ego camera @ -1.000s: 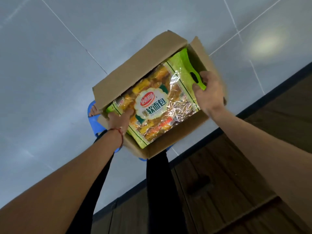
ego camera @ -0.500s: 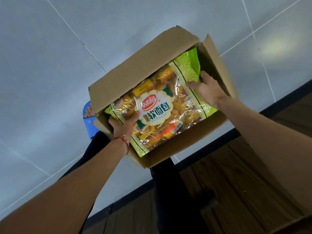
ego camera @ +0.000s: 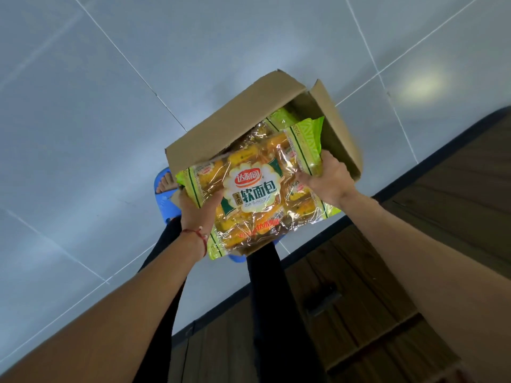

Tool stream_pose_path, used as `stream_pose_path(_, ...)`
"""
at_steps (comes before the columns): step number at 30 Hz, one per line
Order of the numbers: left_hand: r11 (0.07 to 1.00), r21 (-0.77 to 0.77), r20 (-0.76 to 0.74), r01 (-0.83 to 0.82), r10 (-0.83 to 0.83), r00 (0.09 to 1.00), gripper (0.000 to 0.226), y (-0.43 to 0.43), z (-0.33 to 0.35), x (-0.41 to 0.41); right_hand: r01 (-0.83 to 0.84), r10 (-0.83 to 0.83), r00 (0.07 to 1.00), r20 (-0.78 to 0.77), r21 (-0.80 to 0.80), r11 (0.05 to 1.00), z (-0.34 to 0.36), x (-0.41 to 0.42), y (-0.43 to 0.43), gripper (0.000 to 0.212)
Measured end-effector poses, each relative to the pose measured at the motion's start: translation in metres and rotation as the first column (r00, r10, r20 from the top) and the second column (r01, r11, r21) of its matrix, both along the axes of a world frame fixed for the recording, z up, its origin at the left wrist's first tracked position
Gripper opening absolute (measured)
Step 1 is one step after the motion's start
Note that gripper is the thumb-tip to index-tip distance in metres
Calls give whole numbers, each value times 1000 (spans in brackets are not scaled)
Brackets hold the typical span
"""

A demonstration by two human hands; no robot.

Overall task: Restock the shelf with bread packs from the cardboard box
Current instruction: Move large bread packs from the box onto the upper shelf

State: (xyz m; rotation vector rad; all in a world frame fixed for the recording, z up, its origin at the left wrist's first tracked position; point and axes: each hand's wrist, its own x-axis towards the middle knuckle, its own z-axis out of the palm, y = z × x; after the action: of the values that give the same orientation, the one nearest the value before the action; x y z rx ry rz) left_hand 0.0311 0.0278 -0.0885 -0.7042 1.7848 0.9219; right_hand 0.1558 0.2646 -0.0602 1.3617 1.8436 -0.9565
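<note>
while over box (ego camera: 235, 123), pack (ego camera: 254, 189) between hands (ego camera: 193, 214) (ego camera: 329, 181)

Second bread pack (ego camera: 280, 118) mostly hidden under held pack (ego camera: 249, 194)

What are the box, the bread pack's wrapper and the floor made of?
The box is brown matte cardboard with creased flaps. The bread pack is wrapped in thin glossy plastic film, partly clear, crinkled and glinting. The floor is probably glazed tile: smooth pale grey squares, thin joints, a light's reflection.
</note>
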Motion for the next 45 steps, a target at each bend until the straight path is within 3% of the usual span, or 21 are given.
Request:
stream_pose_path(5, 994, 29, -40, 109, -107, 993, 94, -18, 60, -39, 80, -81, 996, -35, -21, 997, 62, 4, -32, 60)
stream_pose_path(9, 973, 22, -110, 231, -227, 968, 80, -39, 112, -77, 147, -150, 986, -78, -40, 988, 114, -12, -69, 72)
stream_pose_path(14, 958, 11, -166, 287, -281, 945, 96, -71, 182, -117, 226, -223, 956, -190, -8, 974, 176, -34, -116, 69)
stream_pose_path(18, 950, 25, -266, 310, -293, 918, 70, -110, 232, -129, 255, -258, 927, -273, -47, 966, 224, -49, -149, 57)
stream_pose_path(23, 952, 27, -426, 306, -266, 865, 62, -152, 304, -120, 139, -128, 903, -411, -2, 990, 262, -37, -177, 68)
stream_pose_path(28, 956, 60, -552, 286, -207, 808, 60, -190, 374, -101, 136, -85, 857, -508, 65, 989, 331, -34, -210, 72)
stream_pose_path(32, 964, 109, -638, 241, -118, 761, 60, -216, 430, -87, 135, -56, 785, -616, 82, 987, 371, -29, -231, 112)
stream_pose_path(37, 964, 154, -712, 215, -42, 701, 58, -243, 487, -84, 158, -54, 700, -713, 80, 984, 421, -40, -243, 122)
stream_pose_path(40, 961, 176, -769, 215, -2, 639, 56, -250, 521, -95, 174, -82, 663, -744, 46, 984, 462, -60, -251, 99)
stream_pose_path(43, 963, 164, -831, 214, 18, 557, 54, -253, 554, -113, 202, -56, 609, -791, 87, 976, 512, -92, -262, 41)
stream_pose_path(45, 966, 157, -856, 205, 29, 516, 51, -255, 572, -130, 215, -56, 563, -824, 81, 973, 529, -115, -263, 33)
